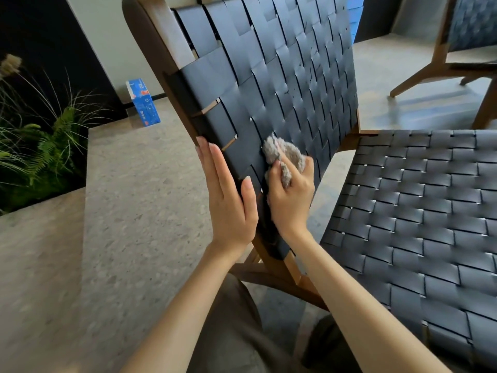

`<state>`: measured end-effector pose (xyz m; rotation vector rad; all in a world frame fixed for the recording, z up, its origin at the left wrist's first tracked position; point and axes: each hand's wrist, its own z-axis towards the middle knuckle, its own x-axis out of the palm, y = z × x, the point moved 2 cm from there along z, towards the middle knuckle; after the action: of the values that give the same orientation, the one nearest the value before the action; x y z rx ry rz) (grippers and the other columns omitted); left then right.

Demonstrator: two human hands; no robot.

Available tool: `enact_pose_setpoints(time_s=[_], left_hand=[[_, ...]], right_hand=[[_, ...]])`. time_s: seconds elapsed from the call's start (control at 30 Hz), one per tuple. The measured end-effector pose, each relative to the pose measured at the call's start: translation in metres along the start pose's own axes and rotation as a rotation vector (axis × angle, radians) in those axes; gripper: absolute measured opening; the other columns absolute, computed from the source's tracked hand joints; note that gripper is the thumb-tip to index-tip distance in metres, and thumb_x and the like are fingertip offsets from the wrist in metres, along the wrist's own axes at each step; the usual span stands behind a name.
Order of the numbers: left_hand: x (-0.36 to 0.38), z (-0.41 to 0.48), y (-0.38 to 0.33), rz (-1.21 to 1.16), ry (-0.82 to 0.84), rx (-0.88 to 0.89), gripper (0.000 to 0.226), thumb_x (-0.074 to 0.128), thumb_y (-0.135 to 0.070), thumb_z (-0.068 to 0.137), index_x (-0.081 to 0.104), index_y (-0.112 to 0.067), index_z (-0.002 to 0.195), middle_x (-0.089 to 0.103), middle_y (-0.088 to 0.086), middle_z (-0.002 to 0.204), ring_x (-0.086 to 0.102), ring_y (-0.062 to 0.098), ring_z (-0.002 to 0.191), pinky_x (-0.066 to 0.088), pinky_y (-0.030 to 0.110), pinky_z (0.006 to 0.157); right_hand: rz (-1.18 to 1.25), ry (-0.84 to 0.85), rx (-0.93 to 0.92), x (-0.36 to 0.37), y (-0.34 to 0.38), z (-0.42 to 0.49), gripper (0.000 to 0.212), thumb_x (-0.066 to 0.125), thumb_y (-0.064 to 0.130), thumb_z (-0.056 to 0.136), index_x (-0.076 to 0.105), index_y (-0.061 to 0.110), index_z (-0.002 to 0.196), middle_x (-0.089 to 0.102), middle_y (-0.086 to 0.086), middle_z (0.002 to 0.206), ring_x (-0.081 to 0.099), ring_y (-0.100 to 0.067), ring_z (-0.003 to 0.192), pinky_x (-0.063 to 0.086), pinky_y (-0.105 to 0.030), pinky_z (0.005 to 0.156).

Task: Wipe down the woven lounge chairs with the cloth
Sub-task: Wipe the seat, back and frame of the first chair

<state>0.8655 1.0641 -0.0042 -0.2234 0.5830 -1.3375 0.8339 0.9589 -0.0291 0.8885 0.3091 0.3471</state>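
As right hand (291,200) grips, cloth (293,155) bunches between fingers (274,179)

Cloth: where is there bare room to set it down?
The woven seat right of the right hand is bare; so is the floor between ferns and backrest. Crowded: the backrest's lower edge, where left hand and cloth meet.

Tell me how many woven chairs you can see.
2. The near chair fills the middle, with the cloth on its backrest; the second chair stands at the upper right, partly cut off. Others may be hidden.
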Motion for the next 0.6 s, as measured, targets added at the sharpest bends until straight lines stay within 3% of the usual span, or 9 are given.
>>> enact_pose_setpoints(time_s=[0.17,0.27,0.4,0.5,0.6], left_hand=[[0.002,-0.001,0.0,0.006,-0.013,-0.005,0.06,0.031,-0.017,0.098,0.0,0.002,0.145,-0.001,0.023,0.153,-0.008,0.018,0.147,0.002,0.035,0.12],[0.001,-0.001,0.0,0.009,-0.005,0.002,0.06,0.032,-0.016,0.099,0.0,0.003,0.145,-0.001,0.024,0.153,-0.007,0.02,0.147,0.003,0.036,0.12],[-0.001,-0.001,0.0,0.006,0.017,0.025,0.058,0.032,-0.015,0.101,-0.001,0.004,0.145,-0.001,0.026,0.153,-0.007,0.023,0.147,0.004,0.039,0.12],[-0.002,-0.001,0.0,0.006,0.026,0.009,0.06,0.032,-0.019,0.101,-0.001,0.004,0.145,-0.002,0.025,0.153,-0.008,0.021,0.147,0.002,0.038,0.12],[-0.003,-0.001,0.0,0.002,0.036,0.005,0.06,0.031,-0.02,0.101,-0.001,0.003,0.146,-0.002,0.025,0.153,-0.008,0.022,0.147,0.002,0.038,0.12]], right_hand=[[-0.028,-0.001,0.261,-0.016,-0.031,-0.029,0.052,0.041,0.048,0.09,0.069,0.004,0.098,0.05,-0.004,0.103,0.051,-0.005,0.087,0.042,-0.025,0.072],[0.053,-0.029,0.175,-0.006,0.007,-0.005,0.034,0.048,0.031,0.096,0.07,0.006,0.104,0.05,-0.004,0.102,0.051,0.002,0.087,0.044,-0.017,0.077],[0.072,-0.035,0.024,0.013,0.04,0.025,0.029,0.051,0.026,0.095,0.07,0.009,0.11,0.051,-0.006,0.102,0.054,-0.01,0.088,0.045,-0.019,0.078],[0.054,-0.087,0.066,0.008,0.017,0.019,0.032,0.049,0.028,0.094,0.07,0.005,0.099,0.05,-0.005,0.099,0.051,-0.007,0.083,0.042,-0.013,0.075],[-0.007,-0.067,0.178,-0.005,-0.009,-0.005,0.037,0.046,0.034,0.094,0.069,0.005,0.095,0.047,-0.002,0.098,0.048,-0.005,0.081,0.042,-0.02,0.072]])
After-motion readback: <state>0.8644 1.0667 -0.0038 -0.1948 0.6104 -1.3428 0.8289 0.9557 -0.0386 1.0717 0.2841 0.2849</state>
